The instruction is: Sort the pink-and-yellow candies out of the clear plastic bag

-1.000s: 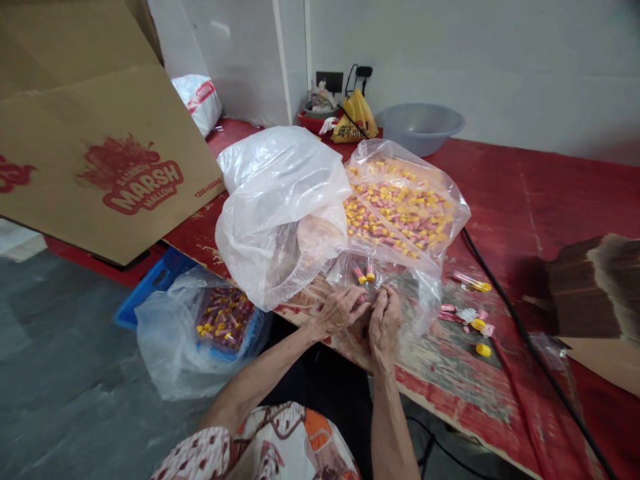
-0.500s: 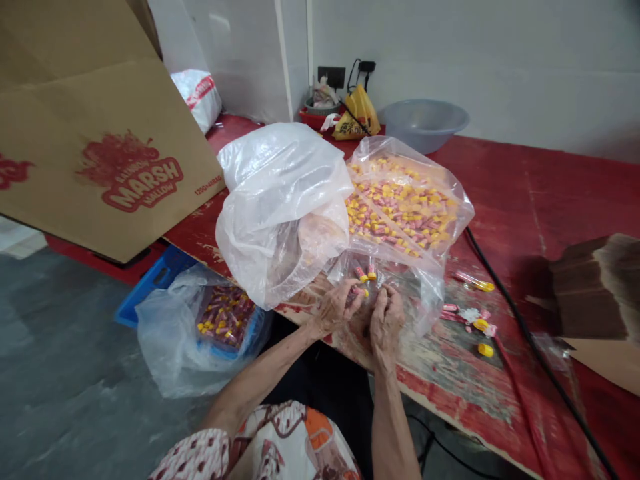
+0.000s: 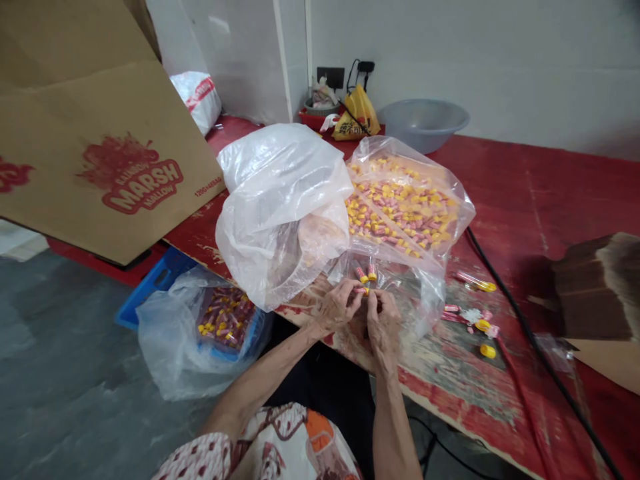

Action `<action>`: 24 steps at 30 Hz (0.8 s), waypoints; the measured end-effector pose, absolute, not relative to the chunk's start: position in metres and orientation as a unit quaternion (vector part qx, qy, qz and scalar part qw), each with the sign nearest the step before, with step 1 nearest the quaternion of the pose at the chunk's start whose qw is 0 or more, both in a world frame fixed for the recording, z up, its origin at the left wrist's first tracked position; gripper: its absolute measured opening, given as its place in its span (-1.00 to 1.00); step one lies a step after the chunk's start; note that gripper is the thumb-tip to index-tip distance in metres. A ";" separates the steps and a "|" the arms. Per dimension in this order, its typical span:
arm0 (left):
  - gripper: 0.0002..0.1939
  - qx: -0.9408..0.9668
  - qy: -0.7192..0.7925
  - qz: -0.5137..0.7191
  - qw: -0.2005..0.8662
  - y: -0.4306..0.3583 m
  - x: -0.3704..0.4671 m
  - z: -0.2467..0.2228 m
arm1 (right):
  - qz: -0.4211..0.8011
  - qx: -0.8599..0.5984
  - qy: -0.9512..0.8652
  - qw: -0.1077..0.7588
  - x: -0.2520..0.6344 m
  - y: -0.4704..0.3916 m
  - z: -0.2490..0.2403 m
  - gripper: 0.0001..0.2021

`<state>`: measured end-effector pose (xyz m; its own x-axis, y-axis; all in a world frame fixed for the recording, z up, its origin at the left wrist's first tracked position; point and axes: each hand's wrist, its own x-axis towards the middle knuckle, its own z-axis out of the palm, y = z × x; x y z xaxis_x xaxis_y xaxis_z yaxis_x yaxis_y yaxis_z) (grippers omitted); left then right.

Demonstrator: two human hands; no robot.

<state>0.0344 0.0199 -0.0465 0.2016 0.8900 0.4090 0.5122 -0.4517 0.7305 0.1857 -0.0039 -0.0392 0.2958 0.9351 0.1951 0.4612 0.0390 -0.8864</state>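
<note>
We find the left hand (image 3: 340,307) pinching one yellow-capped tube (image 3: 361,290), the right hand (image 3: 384,323) at its cap, grip unclear; two capped tubes (image 3: 371,271) lie beyond.

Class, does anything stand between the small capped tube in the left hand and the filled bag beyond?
Yes: two other capped tubes lie just beyond the held tube in the left hand, before the filled bag.

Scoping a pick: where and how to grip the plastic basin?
I'd pinch the right rim of the plastic basin, coming from the right and above. The basin sits upright with a flared rim; the yellow bag crowds its left side and the wall its back.
</note>
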 end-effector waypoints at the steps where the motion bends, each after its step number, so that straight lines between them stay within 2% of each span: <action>1: -0.76 0.736 0.470 0.426 0.236 0.021 0.034 -0.046 | 0.256 -0.645 -0.540 0.477 0.186 -0.004 -0.038 -0.41; 4: -0.75 0.711 0.461 0.456 0.273 0.022 0.033 -0.044 | 0.291 -0.635 -0.520 0.492 0.188 -0.003 -0.037 -0.41; 7: -0.72 0.682 0.463 0.481 0.298 0.018 0.031 -0.042 | 0.376 -0.589 -0.498 0.513 0.190 -0.001 -0.035 -0.42; 11: -0.69 0.650 0.490 0.504 0.288 0.015 0.028 -0.043 | 0.442 -0.543 -0.500 0.510 0.193 0.000 -0.033 -0.42; 14: -0.69 0.657 0.501 0.502 0.255 0.014 0.028 -0.047 | 0.402 -0.554 -0.533 0.497 0.191 -0.001 -0.034 -0.41; 18: -0.80 0.725 0.483 0.451 0.194 0.015 0.033 -0.052 | 0.272 -0.606 -0.559 0.495 0.187 -0.004 -0.040 -0.48; 24: -0.88 0.814 0.429 0.363 0.146 0.023 0.048 -0.051 | 0.175 -0.668 -0.508 0.516 0.189 -0.003 -0.052 -0.51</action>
<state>0.0484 0.0229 -0.0509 0.3694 0.8041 0.4658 0.5919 -0.5900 0.5491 0.1891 -0.0034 -0.0523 0.4236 0.8581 0.2902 0.4978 0.0471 -0.8660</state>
